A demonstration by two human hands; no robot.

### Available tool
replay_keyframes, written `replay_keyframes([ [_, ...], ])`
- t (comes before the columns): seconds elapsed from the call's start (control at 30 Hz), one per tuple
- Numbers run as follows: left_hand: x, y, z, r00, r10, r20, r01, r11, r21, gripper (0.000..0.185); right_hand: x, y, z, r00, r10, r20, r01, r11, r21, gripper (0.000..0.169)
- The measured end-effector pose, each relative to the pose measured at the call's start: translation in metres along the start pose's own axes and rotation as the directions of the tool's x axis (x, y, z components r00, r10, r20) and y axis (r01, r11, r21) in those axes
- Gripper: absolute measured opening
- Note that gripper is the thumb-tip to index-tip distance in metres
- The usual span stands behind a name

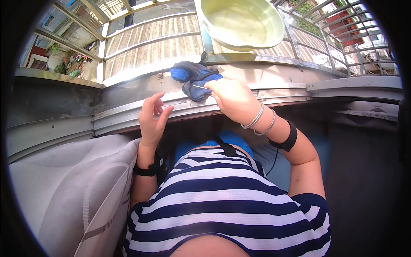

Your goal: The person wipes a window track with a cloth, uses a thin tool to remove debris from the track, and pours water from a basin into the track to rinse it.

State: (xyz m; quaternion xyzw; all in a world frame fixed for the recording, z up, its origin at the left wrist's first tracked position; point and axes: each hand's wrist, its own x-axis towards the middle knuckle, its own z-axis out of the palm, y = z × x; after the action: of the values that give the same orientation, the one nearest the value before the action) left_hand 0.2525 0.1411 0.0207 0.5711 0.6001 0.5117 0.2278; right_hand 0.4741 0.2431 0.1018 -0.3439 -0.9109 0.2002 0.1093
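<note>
A crumpled blue and dark grey cloth (196, 77) lies across the window sill and its metal track. My right hand (234, 98) is at the cloth's right edge, its fingers pinching a thin, light-coloured stick (201, 87). The stick's tip points left over the cloth; whether it touches the fabric I cannot tell. To the left of the cloth, my left hand (152, 117) hovers by the aluminium window track (125, 119). Its thumb and fingers are apart, with nothing between them.
A pale green plastic basin (210, 33) with some liquid stands beyond the sill, inside metal security bars (151, 39). A grey patterned curtain (70, 180) hangs at the left. Another piece of patterned fabric (369, 112) shows at the right.
</note>
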Motion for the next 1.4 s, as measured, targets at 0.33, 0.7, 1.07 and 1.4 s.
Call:
replay_keyframes([
  [0.33,0.007,0.022,0.025,0.989,-0.148,0.024,0.148,0.939,-0.312,0.044,0.041,-0.024,0.035,0.935,0.161,0.315,-0.310,0.801,0.512,0.014],
  [0.7,0.004,-0.005,-0.002,0.824,-0.487,-0.291,0.185,0.716,-0.673,0.019,0.068,0.023,0.038,0.988,-0.141,0.059,0.138,0.988,0.064,0.054],
  [1.07,-0.004,-0.024,-0.048,0.701,-0.351,-0.621,0.219,0.934,-0.281,0.022,0.091,0.061,0.013,0.970,0.159,0.184,-0.217,0.906,0.364,0.031],
  [1.4,-0.005,-0.041,-0.029,0.867,0.052,-0.495,0.295,0.747,0.596,0.017,0.122,0.107,-0.145,0.944,0.287,-0.163,-0.012,0.523,0.852,0.024],
])
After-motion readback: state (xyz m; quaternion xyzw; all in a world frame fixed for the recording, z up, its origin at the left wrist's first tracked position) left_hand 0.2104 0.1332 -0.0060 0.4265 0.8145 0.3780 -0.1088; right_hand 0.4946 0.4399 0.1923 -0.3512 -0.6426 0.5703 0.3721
